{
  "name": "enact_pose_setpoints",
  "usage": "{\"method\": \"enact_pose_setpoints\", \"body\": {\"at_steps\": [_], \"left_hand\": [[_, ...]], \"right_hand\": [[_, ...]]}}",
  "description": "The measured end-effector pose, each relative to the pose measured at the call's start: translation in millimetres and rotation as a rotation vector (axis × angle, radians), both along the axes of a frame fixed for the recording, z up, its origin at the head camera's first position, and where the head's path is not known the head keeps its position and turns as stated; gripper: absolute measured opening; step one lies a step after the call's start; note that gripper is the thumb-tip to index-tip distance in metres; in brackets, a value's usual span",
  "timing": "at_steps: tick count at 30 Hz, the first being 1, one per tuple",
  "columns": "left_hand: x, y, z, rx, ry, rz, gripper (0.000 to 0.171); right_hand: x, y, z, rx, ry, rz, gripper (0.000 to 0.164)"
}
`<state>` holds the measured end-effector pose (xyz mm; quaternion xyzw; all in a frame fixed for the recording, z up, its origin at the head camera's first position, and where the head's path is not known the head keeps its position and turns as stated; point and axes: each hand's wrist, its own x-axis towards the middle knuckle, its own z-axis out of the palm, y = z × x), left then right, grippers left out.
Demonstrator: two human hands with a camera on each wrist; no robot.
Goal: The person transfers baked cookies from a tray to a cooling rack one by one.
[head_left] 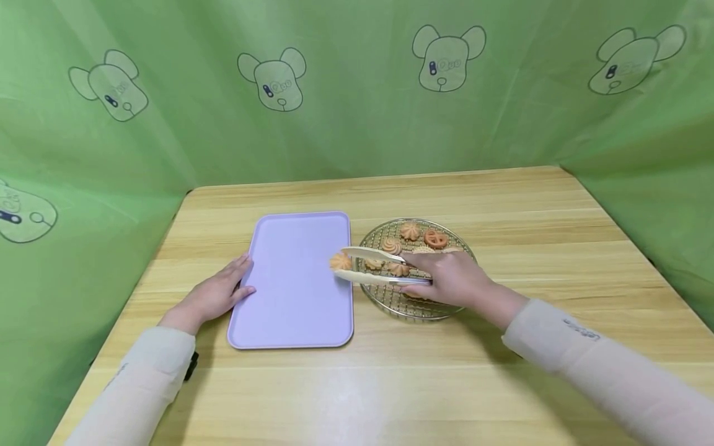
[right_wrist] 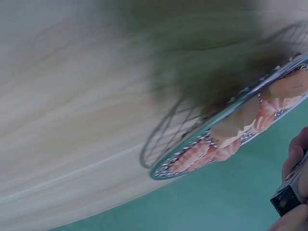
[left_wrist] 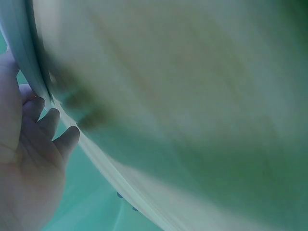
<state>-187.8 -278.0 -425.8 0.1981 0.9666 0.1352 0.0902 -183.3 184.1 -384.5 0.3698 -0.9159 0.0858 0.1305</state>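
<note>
My right hand (head_left: 453,277) grips a pair of tongs (head_left: 370,254) with pale tips and metal arms, seen from behind in the right wrist view. Between the tips is a round, ridged cookie (head_left: 341,262), over the right rim of the lavender tray (head_left: 295,282). Beneath the right hand lies a round wire rack (head_left: 385,303) bearing several cookies, one a pretzel shape (head_left: 436,239) and one a swirl (head_left: 392,246). My left hand (head_left: 217,290) rests at the tray's left edge, fingers extended along the rim; the left wrist view shows its fingertips close by that edge.
The tray and rack stand side by side on a light wooden table (head_left: 446,378). Green curtains (head_left: 357,136) with printed mouse heads surround the table at the back and sides. A small dark object (head_left: 191,366) shows beside the left sleeve.
</note>
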Motion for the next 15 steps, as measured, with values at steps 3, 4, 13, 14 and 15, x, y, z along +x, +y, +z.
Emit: {"method": "enact_pose_setpoints", "body": {"at_steps": [3, 4, 13, 14, 15], "left_hand": [[-0.3, 0, 0.4, -0.003, -0.003, 0.001, 0.066], [-0.4, 0, 0.5, -0.004, -0.004, 0.002, 0.066], [0.1, 0, 1.3, -0.003, -0.008, 0.003, 0.066], [0.2, 0, 1.2, -0.004, -0.009, 0.003, 0.066], [0.2, 0, 1.1, -0.005, -0.009, 0.004, 0.066]], "right_hand": [[1.7, 6, -0.7, -0.003, -0.008, -0.002, 0.064], [2.3, 8, -1.1, -0.005, -0.009, -0.002, 0.064], [7.9, 27, -4.2, 0.008, -0.002, -0.007, 0.063], [8.4, 28, -4.0, 0.004, -0.004, -0.008, 0.063], [8.7, 30, -4.1, 0.002, -0.003, -0.008, 0.062]]}}
